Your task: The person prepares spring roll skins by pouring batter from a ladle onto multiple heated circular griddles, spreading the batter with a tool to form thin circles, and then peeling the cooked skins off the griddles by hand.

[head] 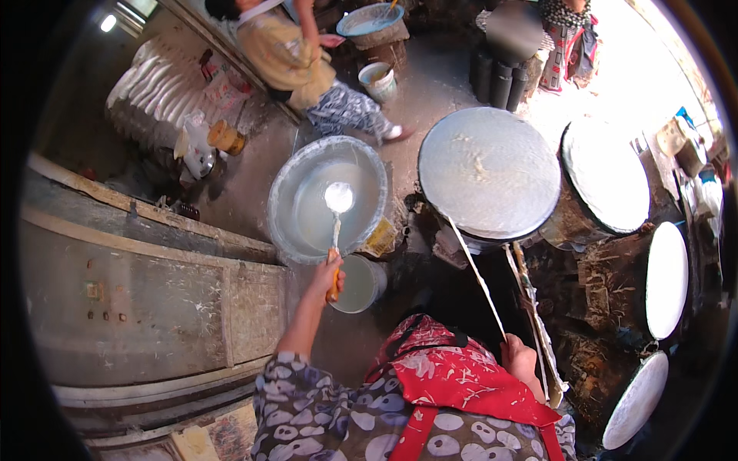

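Observation:
My left hand (327,276) grips the orange handle of a ladle (336,233). The ladle's bright round bowl is over a large basin (279,193) of pale liquid; I cannot tell whether it touches the liquid. Close below that hand stands a bucket (358,288) of cloudy liquid. On the right, my right hand (518,356) holds a long thin stick (477,271), coated in pale residue. Its far end meets the near rim of a round griddle (513,237). Whitish batter (490,167) covers the griddle's top, with a lumpy patch near the middle.
More round griddles (608,176) (667,280) (635,401) line the right side. Crusted sticks (533,322) lean beside my right hand. A person (294,63) is beyond the basin, near a white pail (378,82) and a blue basin (369,22). Wooden panels (150,311) flank the left.

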The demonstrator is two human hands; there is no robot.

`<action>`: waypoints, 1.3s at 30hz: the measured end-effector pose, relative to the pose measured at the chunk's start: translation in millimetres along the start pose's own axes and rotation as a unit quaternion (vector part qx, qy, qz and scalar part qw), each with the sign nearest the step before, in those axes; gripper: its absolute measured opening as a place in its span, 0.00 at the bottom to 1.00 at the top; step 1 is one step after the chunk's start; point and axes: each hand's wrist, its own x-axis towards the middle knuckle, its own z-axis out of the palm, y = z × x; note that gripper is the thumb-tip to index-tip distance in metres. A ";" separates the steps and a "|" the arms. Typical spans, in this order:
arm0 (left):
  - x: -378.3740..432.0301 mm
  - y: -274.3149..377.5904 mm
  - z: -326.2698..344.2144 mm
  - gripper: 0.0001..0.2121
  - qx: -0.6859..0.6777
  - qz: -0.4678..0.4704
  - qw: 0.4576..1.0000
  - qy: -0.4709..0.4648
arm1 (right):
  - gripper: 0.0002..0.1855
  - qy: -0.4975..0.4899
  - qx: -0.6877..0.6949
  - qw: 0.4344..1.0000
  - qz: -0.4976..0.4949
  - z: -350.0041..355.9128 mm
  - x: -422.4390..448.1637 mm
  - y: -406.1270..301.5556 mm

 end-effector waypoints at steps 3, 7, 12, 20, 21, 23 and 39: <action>98.2 1.5 -43.7 0.13 0.261 0.021 0.964 0.046 | 0.08 -0.008 0.001 1.000 0.006 4.9 22.4 -23.5; 200.0 19.5 -59.8 0.15 0.574 0.151 0.798 0.103 | 0.09 -0.025 -0.013 0.999 0.026 17.8 42.5 -52.9; 227.1 36.5 -82.5 0.18 0.714 0.148 0.684 -0.005 | 0.09 -0.061 -0.006 0.997 0.050 37.7 55.5 -89.9; 139.3 -29.5 -111.8 0.14 0.144 -0.210 0.955 -0.155 | 0.10 -0.073 0.023 0.995 0.063 60.3 75.8 -121.3; 123.1 -28.4 -107.4 0.13 0.018 -0.265 0.947 -0.181 | 0.10 -0.071 0.028 0.995 0.071 60.8 75.7 -122.9; 106.2 -34.8 -89.3 0.12 -0.279 -0.287 0.871 -0.286 | 0.09 -0.062 0.034 0.994 0.077 60.6 82.5 -119.0; -105.5 118.2 -69.1 0.18 -0.461 0.098 0.750 -0.463 | 0.07 0.017 0.083 0.993 -0.080 71.6 122.7 -106.8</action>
